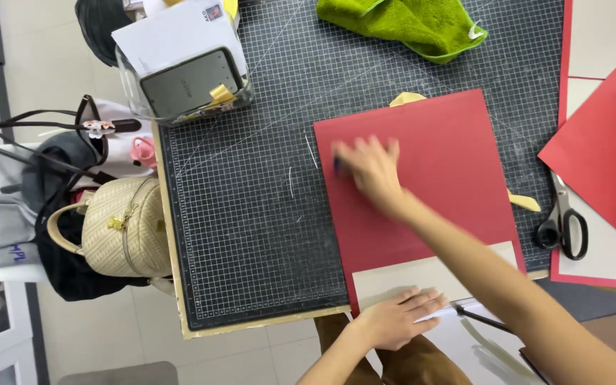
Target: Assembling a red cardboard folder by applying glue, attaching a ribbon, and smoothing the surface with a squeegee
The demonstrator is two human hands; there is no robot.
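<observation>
A large red sheet of card lies on a black gridded cutting mat, over a pale board that shows at its near edge. My right hand is blurred with motion and presses on the red sheet's upper left part; a small dark thing shows at its fingertips, too blurred to identify. My left hand lies flat, fingers together, on the pale board's near edge.
Black-handled scissors lie right of the sheet, beside more red card. A green cloth sits at the mat's far edge. A clear box with papers stands far left. A woven bag hangs off the table's left side.
</observation>
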